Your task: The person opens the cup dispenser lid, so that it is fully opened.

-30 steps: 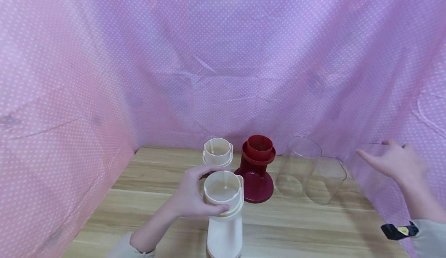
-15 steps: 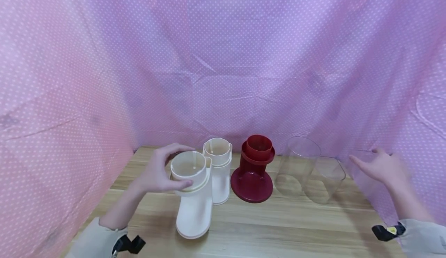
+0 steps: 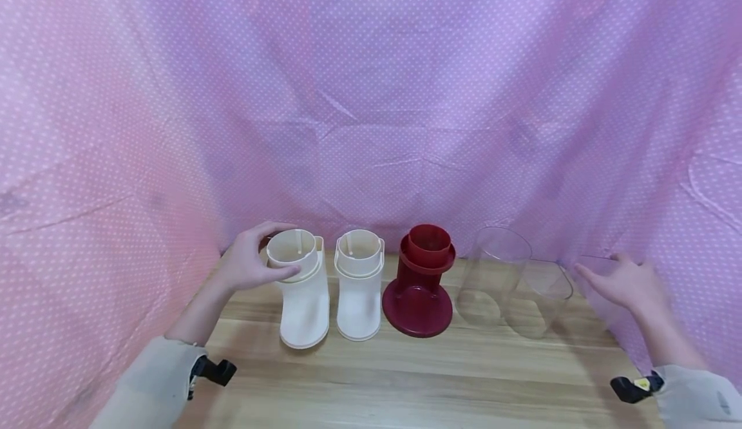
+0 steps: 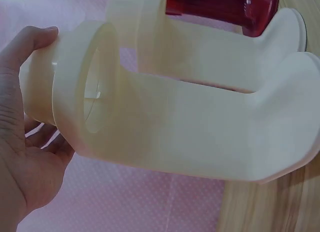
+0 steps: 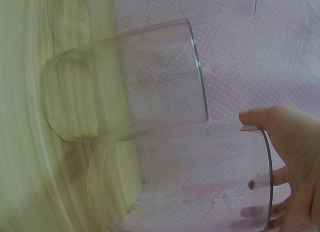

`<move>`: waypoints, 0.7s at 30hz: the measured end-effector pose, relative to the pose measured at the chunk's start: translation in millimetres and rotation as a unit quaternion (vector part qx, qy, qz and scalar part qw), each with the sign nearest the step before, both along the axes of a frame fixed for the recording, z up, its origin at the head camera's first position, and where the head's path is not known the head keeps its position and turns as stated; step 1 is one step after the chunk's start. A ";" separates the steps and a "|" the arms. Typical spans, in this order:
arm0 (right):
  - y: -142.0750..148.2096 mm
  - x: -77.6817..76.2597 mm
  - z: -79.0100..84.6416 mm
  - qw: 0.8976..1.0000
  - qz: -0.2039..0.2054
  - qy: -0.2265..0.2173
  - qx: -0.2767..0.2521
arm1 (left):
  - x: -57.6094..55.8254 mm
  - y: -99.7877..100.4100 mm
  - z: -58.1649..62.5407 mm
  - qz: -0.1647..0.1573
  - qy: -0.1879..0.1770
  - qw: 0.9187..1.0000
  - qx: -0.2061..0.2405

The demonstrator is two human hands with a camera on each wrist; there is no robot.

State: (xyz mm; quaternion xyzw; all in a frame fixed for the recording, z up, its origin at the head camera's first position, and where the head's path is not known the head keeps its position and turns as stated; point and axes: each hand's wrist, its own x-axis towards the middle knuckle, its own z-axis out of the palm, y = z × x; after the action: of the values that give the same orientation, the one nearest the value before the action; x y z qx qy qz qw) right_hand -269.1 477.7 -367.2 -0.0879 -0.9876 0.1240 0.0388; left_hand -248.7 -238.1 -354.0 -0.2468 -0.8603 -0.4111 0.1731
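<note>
My left hand [image 3: 246, 261] grips the round collar of a white plastic stand [image 3: 304, 316], thumb in front and fingers behind. This stand is upright, its rounded foot right at the tabletop. A matching white stand [image 3: 359, 310] is just to its right. Beyond that is a dark red stand [image 3: 422, 313] with a disc-shaped foot. At the far right my right hand [image 3: 628, 287] holds a clear cylinder [image 5: 200, 177] by its upper rim, thumb and fingers on opposite sides. In the right wrist view, another clear cylinder [image 5: 155, 82] stands close beside it.
Another clear cylinder [image 3: 493, 281] stands between the red stand and the other cylinders. Everything is lined up along the back of the wooden table [image 3: 406, 390]. Pink dotted cloth [image 3: 371, 107] hangs behind and on both sides.
My left hand has carried the white stand left and back, beside its match, and it is lower now. My right hand has moved slightly left and down with the cylinder.
</note>
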 end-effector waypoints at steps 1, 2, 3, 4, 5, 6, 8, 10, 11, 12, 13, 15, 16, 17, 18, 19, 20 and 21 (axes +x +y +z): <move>-0.4 0.0 -1.7 1.000 0.001 0.005 0.001 | -2.7 -0.7 -2.0 0.004 0.001 1.000 -0.003; -0.7 -0.1 -3.4 1.000 0.001 0.008 0.001 | -5.6 -1.3 -4.3 0.007 0.003 1.000 -0.004; -1.2 -0.1 -4.9 1.000 0.001 0.010 0.002 | -8.0 -1.6 -5.9 0.008 0.002 1.000 -0.002; -1.6 -0.3 -6.3 1.000 0.003 0.012 0.002 | -10.4 -1.7 -7.8 0.007 -0.002 1.000 0.002; -2.1 -0.5 -7.6 1.000 0.003 0.011 0.002 | -12.2 -1.9 -9.3 0.009 -0.004 1.000 0.003; -2.6 -0.3 -8.7 1.000 0.002 0.010 0.002 | -14.3 -1.8 -10.9 0.008 -0.006 1.000 0.006; -4.0 -1.4 -10.3 1.000 -0.001 0.007 -0.001 | -18.1 -1.9 -14.0 0.009 -0.017 1.000 0.012; -5.2 -2.3 -11.9 1.000 -0.001 0.006 0.000 | -21.3 -1.9 -16.3 0.011 -0.026 1.000 0.014; -6.1 -2.7 -12.9 1.000 -0.003 0.006 0.002 | -23.1 -2.0 -17.6 0.011 -0.029 0.999 0.016; -7.0 -3.2 -13.9 1.000 -0.002 0.007 0.003 | -25.1 -2.2 -19.1 0.008 -0.034 0.999 0.022; -8.0 -3.6 -14.7 1.000 -0.001 0.009 0.006 | -26.7 -2.6 -20.6 0.008 -0.037 0.999 0.025; -10.6 -4.1 -16.3 1.000 0.000 0.010 0.009 | -29.4 -3.6 -22.9 0.005 -0.039 0.999 0.033; -12.1 -4.3 -17.1 1.000 0.000 0.011 0.011 | -30.6 -4.1 -23.9 0.005 -0.039 0.999 0.036; -13.5 -4.2 -17.5 1.000 0.002 0.010 0.011 | -31.4 -4.5 -24.5 0.004 -0.038 0.999 0.037; -15.2 -3.9 -17.9 1.000 0.002 0.010 0.011 | -32.2 -4.9 -24.9 0.005 -0.037 0.999 0.038; -17.1 -3.5 -18.3 1.000 0.000 0.009 0.009 | -32.9 -5.1 -25.0 0.006 -0.035 0.999 0.037; -19.0 -3.2 -18.9 1.000 -0.002 0.009 0.007 | -33.5 -5.2 -24.9 0.006 -0.033 0.999 0.036; -21.0 -2.7 -19.2 1.000 -0.003 0.009 0.006 | -34.1 -5.4 -24.9 0.006 -0.032 0.999 0.034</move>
State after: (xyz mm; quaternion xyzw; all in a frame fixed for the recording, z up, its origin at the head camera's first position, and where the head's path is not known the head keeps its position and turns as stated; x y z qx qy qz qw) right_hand -271.8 456.8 -386.4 -0.0892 -0.9877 0.1188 0.0480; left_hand -282.9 -243.5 -378.9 -0.2220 -0.8524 -0.4469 0.1564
